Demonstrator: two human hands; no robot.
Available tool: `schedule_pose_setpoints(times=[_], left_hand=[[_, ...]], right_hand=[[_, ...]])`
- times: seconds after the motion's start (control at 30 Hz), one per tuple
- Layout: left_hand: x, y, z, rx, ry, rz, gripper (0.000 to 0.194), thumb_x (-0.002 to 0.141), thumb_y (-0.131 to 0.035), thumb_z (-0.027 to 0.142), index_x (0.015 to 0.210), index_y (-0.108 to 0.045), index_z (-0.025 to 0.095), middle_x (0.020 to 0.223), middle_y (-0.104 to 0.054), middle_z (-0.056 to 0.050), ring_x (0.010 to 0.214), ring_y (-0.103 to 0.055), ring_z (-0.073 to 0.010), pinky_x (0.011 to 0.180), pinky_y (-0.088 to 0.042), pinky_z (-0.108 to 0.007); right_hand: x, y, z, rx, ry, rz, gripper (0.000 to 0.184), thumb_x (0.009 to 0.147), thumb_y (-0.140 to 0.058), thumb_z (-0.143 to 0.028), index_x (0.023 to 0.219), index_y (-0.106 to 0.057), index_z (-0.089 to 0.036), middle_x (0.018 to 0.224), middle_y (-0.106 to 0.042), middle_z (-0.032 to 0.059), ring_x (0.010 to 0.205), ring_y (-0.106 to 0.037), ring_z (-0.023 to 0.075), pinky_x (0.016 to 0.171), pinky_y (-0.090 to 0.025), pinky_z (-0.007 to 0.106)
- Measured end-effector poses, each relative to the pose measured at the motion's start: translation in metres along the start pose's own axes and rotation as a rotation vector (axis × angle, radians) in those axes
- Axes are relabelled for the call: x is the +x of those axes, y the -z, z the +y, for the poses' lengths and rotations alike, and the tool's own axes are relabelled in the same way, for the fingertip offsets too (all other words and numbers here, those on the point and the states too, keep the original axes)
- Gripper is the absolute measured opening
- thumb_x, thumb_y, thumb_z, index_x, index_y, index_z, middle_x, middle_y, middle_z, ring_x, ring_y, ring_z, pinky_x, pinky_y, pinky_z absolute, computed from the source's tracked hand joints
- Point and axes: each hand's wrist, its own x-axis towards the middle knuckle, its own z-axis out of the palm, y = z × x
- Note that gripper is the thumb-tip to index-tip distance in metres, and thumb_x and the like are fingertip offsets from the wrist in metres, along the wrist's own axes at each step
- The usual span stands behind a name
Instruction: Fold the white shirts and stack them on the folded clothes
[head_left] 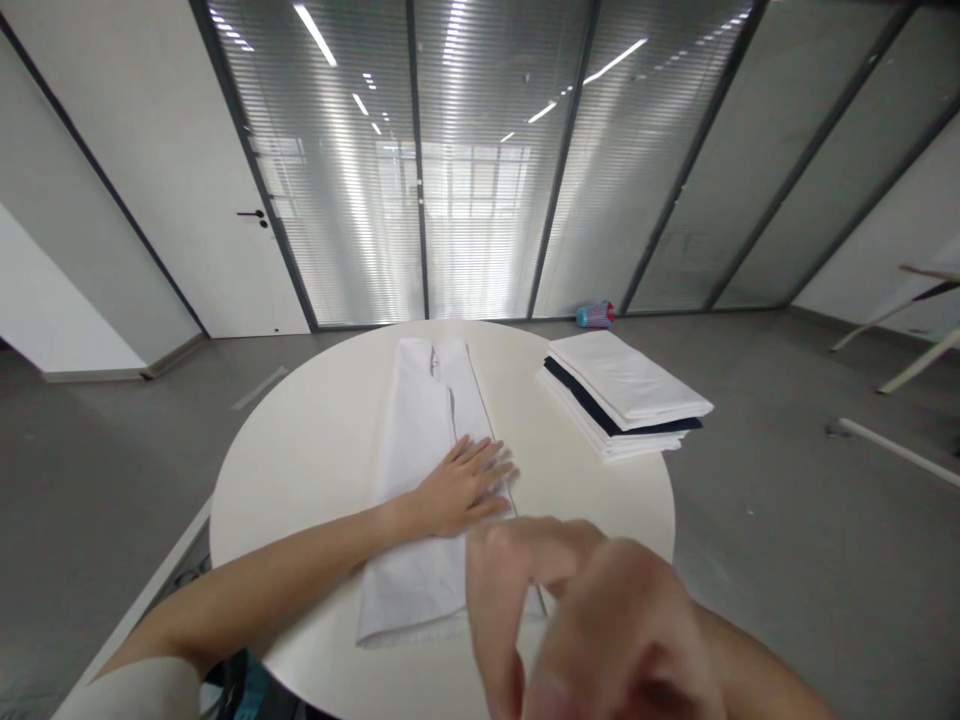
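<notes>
The left hand [461,487] lies flat on the white shirt [416,440], fingers slightly spread and resting near the shirt's long right-hand fold, gripping nothing. The shirt lies folded lengthwise in a long strip, running from the middle of the table toward its far edge. The right hand [592,610] hangs close to the camera over the table's near edge, large, blurred and cut off by the bottom of the frame. Its fingers curl downward just beside the shirt's lower corner; whether they pinch any cloth is hard to make out, so I cannot tell. A white sleeve [127,690] covers the left forearm near the frame's corner.

To the right of the shirt on the round white table [262,500] sits a stack [622,390] of folded white clothes with a dark layer between them. Beyond the table's far edge, a blue and pink bottle [596,315] lies on the grey floor [750,500]. Farther past the table stand a white door [165,170] and a glass partition [487,170] with blinds. Below the table's near left edge, a dark object [232,690] is too cut off to identify.
</notes>
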Motion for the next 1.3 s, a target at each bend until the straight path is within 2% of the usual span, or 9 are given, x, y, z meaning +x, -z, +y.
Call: schedule_pose_setpoints(times=[0.1, 0.23, 0.4, 0.57, 0.73, 0.87, 1.07, 1.17, 1.3], left_hand=[[-0.017, 0.023, -0.001, -0.077, -0.123, 0.039, 0.041, 0.101, -0.046, 0.041, 0.139, -0.055, 0.028, 0.150, -0.050, -0.007, 0.142, -0.042, -0.0246, 0.120, -0.031, -0.045], [-0.060, 0.046, -0.008, -0.099, -0.172, 0.021, 0.031, 0.100, -0.048, 0.025, 0.128, -0.062, 0.026, 0.127, -0.066, -0.007, 0.119, -0.058, -0.0213, 0.106, -0.045, -0.040], [-0.123, 0.062, -0.005, -0.092, -0.142, -0.082, 0.047, 0.086, -0.054, 0.009, 0.126, -0.064, 0.031, 0.130, -0.065, -0.005, 0.123, -0.056, -0.0238, 0.106, -0.046, -0.042], [-0.156, 0.068, 0.009, -0.099, -0.071, -0.159, 0.071, 0.077, -0.055, 0.002, 0.141, -0.054, 0.034, 0.148, -0.053, -0.001, 0.139, -0.045, -0.0241, 0.115, -0.041, -0.042], [-0.165, 0.052, 0.008, -0.081, -0.099, -0.120, 0.066, 0.086, -0.059, 0.012, 0.148, -0.047, 0.031, 0.157, -0.042, -0.005, 0.145, -0.038, -0.0267, 0.120, -0.035, -0.049], [-0.166, 0.040, 0.004, -0.052, -0.150, -0.075, 0.065, 0.091, -0.054, 0.011, 0.152, -0.040, 0.028, 0.156, -0.043, -0.006, 0.146, -0.038, -0.0249, 0.120, -0.036, -0.047], [-0.168, 0.045, 0.011, -0.139, -0.201, -0.093, 0.060, 0.095, -0.046, 0.010, 0.153, -0.038, 0.025, 0.149, -0.052, -0.007, 0.140, -0.047, -0.0213, 0.120, -0.037, -0.043], [-0.167, 0.056, 0.014, -0.264, -0.127, -0.070, 0.050, 0.098, -0.044, 0.014, 0.147, -0.047, 0.026, 0.141, -0.060, -0.006, 0.130, -0.056, -0.0198, 0.114, -0.043, -0.038], [-0.145, 0.074, 0.000, -0.484, 0.171, 0.095, 0.033, 0.103, -0.041, 0.028, 0.121, -0.068, 0.024, 0.116, -0.073, -0.006, 0.105, -0.067, -0.0204, 0.097, -0.052, -0.033]], right_hand=[[-0.002, 0.009, 0.024, -0.029, 0.099, 0.119, 0.016, 0.100, -0.050, -0.031, 0.102, -0.066, -0.029, 0.075, -0.064, 0.0021, 0.070, -0.060, 0.0146, 0.072, -0.052, 0.028], [-0.034, 0.020, 0.066, -0.401, -0.095, 0.049, 0.018, 0.098, -0.052, -0.017, 0.101, -0.069, -0.024, 0.087, -0.065, 0.0043, 0.083, -0.060, 0.0155, 0.077, -0.049, 0.029], [-0.080, 0.016, 0.103, -0.646, -0.255, -0.152, 0.033, 0.090, -0.056, -0.004, 0.109, -0.071, -0.027, 0.108, -0.064, 0.0058, 0.099, -0.061, 0.0170, 0.087, -0.049, 0.029], [-0.095, -0.001, 0.116, -0.696, -0.201, -0.247, 0.042, 0.085, -0.060, -0.002, 0.120, -0.067, -0.025, 0.115, -0.063, 0.0068, 0.108, -0.059, 0.0192, 0.093, -0.049, 0.032], [-0.097, -0.009, 0.127, -0.776, -0.110, -0.202, 0.030, 0.090, -0.062, -0.012, 0.119, -0.066, -0.020, 0.115, -0.064, 0.0088, 0.108, -0.057, 0.0219, 0.095, -0.048, 0.038], [-0.098, -0.010, 0.134, -0.806, -0.064, -0.133, 0.027, 0.090, -0.062, -0.010, 0.115, -0.067, -0.020, 0.118, -0.065, 0.0090, 0.115, -0.054, 0.0247, 0.099, -0.045, 0.041], [-0.098, -0.008, 0.129, -0.609, -0.065, -0.129, 0.024, 0.094, -0.053, -0.007, 0.109, -0.068, -0.020, 0.109, -0.070, 0.0061, 0.111, -0.058, 0.0196, 0.099, -0.043, 0.037], [-0.090, -0.004, 0.120, -0.512, -0.105, -0.104, 0.028, 0.094, -0.046, -0.004, 0.107, -0.065, -0.019, 0.108, -0.068, 0.0069, 0.108, -0.058, 0.0180, 0.098, -0.043, 0.035], [-0.065, 0.006, 0.119, -0.393, -0.182, 0.011, 0.024, 0.098, -0.040, -0.013, 0.106, -0.062, -0.019, 0.105, -0.068, 0.0072, 0.100, -0.060, 0.0179, 0.091, -0.044, 0.033]])
